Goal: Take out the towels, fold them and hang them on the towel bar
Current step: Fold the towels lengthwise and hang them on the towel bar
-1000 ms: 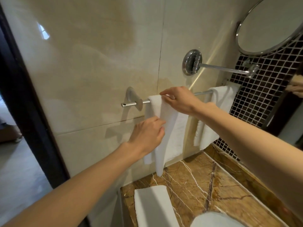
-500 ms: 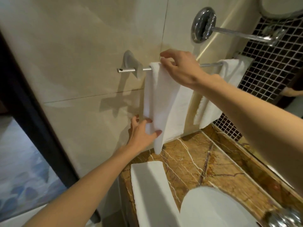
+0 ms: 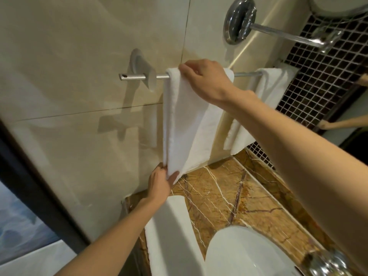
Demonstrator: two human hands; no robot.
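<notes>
A folded white towel (image 3: 187, 124) hangs over the chrome towel bar (image 3: 137, 77) on the beige tiled wall. My right hand (image 3: 207, 78) grips the towel's top fold where it drapes over the bar. My left hand (image 3: 161, 184) pinches the towel's lower corner just above the counter. A second white towel (image 3: 264, 104) hangs further right on the same bar. A third folded white towel (image 3: 169, 232) lies flat on the counter below.
A brown marble counter (image 3: 229, 192) holds a white basin (image 3: 235, 253) at the bottom right, with a chrome tap (image 3: 326, 263) beside it. A chrome mirror arm (image 3: 278, 32) juts from the wall above the bar. Dark mosaic tiles (image 3: 318, 76) fill the right side. A dark door frame (image 3: 23, 166) stands left.
My left hand has slid down the hanging towel from its middle to its bottom corner. My right hand stays on the top fold. The camera has moved closer and lower.
</notes>
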